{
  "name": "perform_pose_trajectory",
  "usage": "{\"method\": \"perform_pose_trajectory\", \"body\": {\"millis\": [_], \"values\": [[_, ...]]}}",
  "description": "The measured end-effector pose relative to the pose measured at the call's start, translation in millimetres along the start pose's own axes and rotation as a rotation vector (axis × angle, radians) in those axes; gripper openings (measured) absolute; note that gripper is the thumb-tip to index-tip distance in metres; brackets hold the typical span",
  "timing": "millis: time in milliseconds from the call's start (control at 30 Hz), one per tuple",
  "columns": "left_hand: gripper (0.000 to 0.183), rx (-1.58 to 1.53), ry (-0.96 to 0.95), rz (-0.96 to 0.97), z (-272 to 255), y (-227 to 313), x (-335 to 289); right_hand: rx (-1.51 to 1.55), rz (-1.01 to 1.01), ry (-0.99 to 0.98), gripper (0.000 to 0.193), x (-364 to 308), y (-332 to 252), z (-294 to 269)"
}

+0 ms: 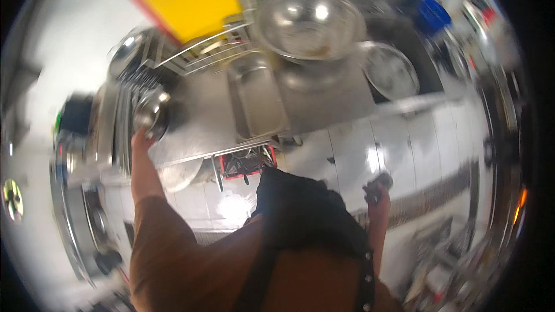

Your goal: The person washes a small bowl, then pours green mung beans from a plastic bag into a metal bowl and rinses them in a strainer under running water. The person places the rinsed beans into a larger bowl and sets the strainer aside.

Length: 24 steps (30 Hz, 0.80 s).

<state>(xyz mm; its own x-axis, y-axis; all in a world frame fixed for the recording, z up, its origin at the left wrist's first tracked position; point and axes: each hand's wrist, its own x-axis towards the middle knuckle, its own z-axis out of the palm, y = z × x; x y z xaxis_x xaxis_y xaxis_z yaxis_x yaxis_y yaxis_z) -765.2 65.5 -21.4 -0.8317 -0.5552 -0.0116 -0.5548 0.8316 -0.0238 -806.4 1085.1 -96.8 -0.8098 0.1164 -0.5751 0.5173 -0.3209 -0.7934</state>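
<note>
At the left end of the worktop, head view, a small metal bowl is located near the front left corner, beside a row of upright trays. The left hand is at the bowl's near rim, with the forearm extended forward. The fingers meet the rim, but motion blur obscures them; whether they grasp the bowl or only touch it cannot be told.

The right hand is low, in front of the worktop's front edge and well apart from it. Its fingers are blurred against dark and grey patches; whether they are clenched, released or grasping an item cannot be told.

Progress, as judged from the layout: the small bowl is at the left end, with the hand not yet clear of it. The pan at mid-worktop, the large bowl toward the back edge and the round dish toward the right end have no hand on them. Whether any item is finished cannot be determined.

Orientation: the small bowl is round and presents no long axis; blur prevents a firm reading of which way its mouth faces. For reference, the pan's long axis runs from the back toward the front edge, open side up.
</note>
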Motion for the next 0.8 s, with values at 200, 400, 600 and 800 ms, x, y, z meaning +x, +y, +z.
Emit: {"method": "perform_pose_trajectory", "body": {"millis": [200, 400, 600, 800], "values": [[0.063, 0.248, -0.089, 0.003, -5, 44, -22, 0.08, 0.06, 0.001, 0.048, -45, -53, 35], [0.038, -1.524, 0.454, -0.544, -79, 115, -16, 0.229, -0.025, 0.008, 0.052, -72, -55, 24], [0.026, -1.537, 0.26, -0.207, -156, 347, -110, 0.469, -0.076, -0.074, 0.056, -65, -50, 8], [0.021, -1.58, -0.462, 0.052, -116, 588, -178, 0.567, -0.17, -0.197, 0.06, -72, -74, -10]]}}
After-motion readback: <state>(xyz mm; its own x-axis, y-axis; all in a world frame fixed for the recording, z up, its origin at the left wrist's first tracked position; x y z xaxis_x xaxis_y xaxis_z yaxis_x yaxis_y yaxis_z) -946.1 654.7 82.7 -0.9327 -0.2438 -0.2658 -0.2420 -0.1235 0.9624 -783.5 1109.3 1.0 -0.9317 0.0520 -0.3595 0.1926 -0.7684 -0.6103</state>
